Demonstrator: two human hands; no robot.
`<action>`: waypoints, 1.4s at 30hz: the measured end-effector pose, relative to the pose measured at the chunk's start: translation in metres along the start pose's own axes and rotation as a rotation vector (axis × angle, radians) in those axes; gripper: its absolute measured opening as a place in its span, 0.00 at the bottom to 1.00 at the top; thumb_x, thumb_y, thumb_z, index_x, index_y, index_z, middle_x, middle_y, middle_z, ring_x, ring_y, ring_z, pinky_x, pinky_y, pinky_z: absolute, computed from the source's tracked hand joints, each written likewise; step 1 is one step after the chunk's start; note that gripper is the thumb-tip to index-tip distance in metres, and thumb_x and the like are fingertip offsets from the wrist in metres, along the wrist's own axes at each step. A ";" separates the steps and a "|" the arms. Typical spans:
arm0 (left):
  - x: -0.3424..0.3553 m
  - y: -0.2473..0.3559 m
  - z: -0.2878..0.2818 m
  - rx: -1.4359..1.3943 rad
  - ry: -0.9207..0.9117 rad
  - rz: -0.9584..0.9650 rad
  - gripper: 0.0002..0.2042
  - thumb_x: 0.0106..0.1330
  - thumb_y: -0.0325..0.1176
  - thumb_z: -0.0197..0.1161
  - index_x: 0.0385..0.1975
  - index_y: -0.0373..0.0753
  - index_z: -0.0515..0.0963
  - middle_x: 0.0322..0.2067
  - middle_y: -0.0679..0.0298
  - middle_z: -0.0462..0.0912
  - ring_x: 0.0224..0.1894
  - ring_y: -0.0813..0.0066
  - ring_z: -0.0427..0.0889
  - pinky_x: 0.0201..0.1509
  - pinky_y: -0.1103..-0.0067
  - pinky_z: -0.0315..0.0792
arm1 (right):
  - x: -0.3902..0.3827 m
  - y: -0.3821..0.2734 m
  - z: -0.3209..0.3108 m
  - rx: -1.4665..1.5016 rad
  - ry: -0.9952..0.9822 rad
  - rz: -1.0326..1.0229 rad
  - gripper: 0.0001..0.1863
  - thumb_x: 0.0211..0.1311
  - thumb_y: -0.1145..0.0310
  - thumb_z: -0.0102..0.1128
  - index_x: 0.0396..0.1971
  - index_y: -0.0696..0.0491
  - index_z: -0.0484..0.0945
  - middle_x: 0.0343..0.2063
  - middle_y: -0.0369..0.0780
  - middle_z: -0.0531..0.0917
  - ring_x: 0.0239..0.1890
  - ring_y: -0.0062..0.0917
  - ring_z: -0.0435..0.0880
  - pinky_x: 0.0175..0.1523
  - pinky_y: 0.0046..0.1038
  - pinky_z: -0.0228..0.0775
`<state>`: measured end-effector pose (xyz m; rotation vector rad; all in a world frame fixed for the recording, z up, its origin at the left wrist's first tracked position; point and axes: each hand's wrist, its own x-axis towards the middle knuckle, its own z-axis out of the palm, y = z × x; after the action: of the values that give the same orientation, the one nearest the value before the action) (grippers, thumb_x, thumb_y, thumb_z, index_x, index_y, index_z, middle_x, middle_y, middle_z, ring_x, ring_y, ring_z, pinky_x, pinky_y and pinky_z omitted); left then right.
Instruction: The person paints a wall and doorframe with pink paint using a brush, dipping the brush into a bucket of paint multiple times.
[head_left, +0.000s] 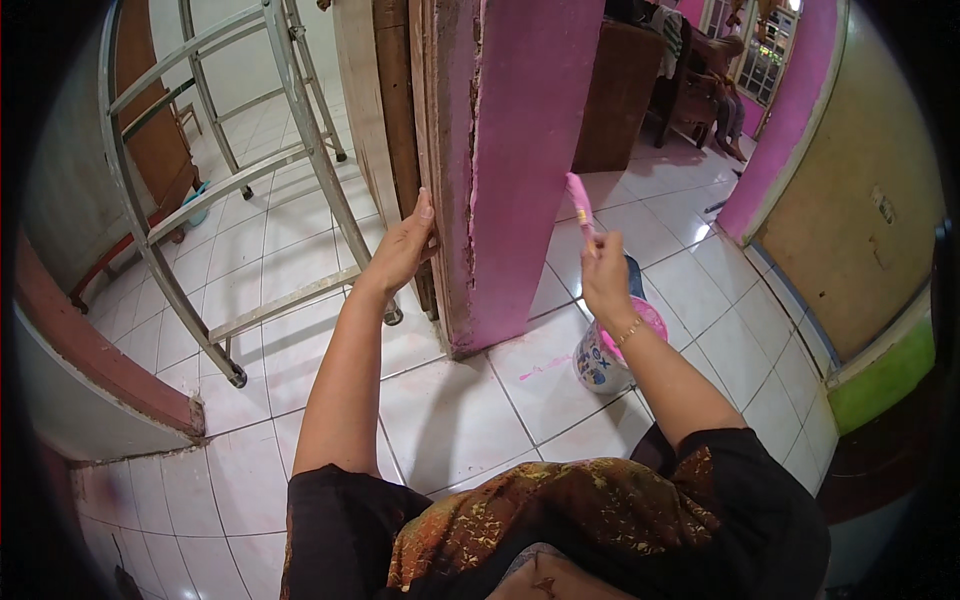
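My right hand [606, 274] is closed round the handle of a paintbrush [580, 203], whose head is coated in pink paint. The brush tip points up and meets the far right edge of a pink wall end [520, 170]. Below that hand stands a white paint bucket [598, 368] with pink paint inside, partly hidden by my forearm. My left hand [402, 245] rests on the worn wooden door frame [425, 130], fingers stretched along it, holding nothing. A rough, chipped seam runs between frame and pink wall.
A metal ladder [225, 205] stands on the left, its feet on the white tiled floor [460, 410]. Pink drips mark the tiles beside the bucket. Behind the bucket is a dark blue object [636, 275]. Another person [725, 95] sits in the far room, near a brown cabinet [618, 100].
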<state>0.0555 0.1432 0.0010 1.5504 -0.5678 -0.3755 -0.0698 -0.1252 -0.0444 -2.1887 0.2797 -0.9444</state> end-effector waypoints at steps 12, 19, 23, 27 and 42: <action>0.005 0.003 0.008 -0.020 0.029 -0.004 0.34 0.65 0.65 0.42 0.48 0.37 0.73 0.36 0.67 0.70 0.44 0.75 0.71 0.58 0.71 0.66 | 0.078 -0.048 0.011 -0.010 0.260 -0.110 0.12 0.61 0.75 0.53 0.41 0.58 0.62 0.33 0.52 0.77 0.36 0.45 0.79 0.41 0.38 0.69; 0.000 -0.010 -0.003 -0.056 -0.001 0.016 0.31 0.67 0.63 0.42 0.50 0.39 0.72 0.39 0.67 0.71 0.45 0.76 0.71 0.58 0.72 0.66 | 0.037 -0.056 -0.008 0.084 0.309 -0.146 0.11 0.59 0.76 0.53 0.39 0.58 0.63 0.34 0.54 0.77 0.37 0.53 0.76 0.41 0.42 0.67; 0.003 0.001 -0.004 0.011 -0.036 -0.018 0.38 0.66 0.64 0.39 0.58 0.32 0.65 0.56 0.54 0.70 0.58 0.64 0.70 0.64 0.67 0.63 | 0.088 -0.094 -0.020 0.028 0.387 -0.301 0.11 0.60 0.76 0.52 0.40 0.59 0.63 0.35 0.54 0.75 0.39 0.53 0.75 0.43 0.42 0.66; 0.008 -0.003 -0.001 0.018 -0.030 -0.028 0.38 0.66 0.65 0.39 0.58 0.32 0.65 0.56 0.55 0.71 0.58 0.65 0.71 0.64 0.68 0.63 | 0.076 -0.053 0.003 -0.039 0.290 -0.161 0.09 0.60 0.76 0.50 0.37 0.59 0.63 0.36 0.55 0.75 0.42 0.51 0.75 0.45 0.43 0.66; 0.008 -0.001 0.002 0.025 0.018 0.003 0.39 0.65 0.65 0.40 0.56 0.30 0.67 0.54 0.51 0.71 0.57 0.63 0.71 0.63 0.68 0.64 | 0.063 -0.047 0.004 -0.112 0.294 -0.282 0.08 0.62 0.74 0.47 0.39 0.58 0.62 0.33 0.56 0.74 0.38 0.55 0.74 0.40 0.48 0.65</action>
<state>0.0615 0.1373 0.0007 1.5750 -0.5629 -0.3525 -0.0265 -0.1176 0.0207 -2.2245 0.1659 -1.4429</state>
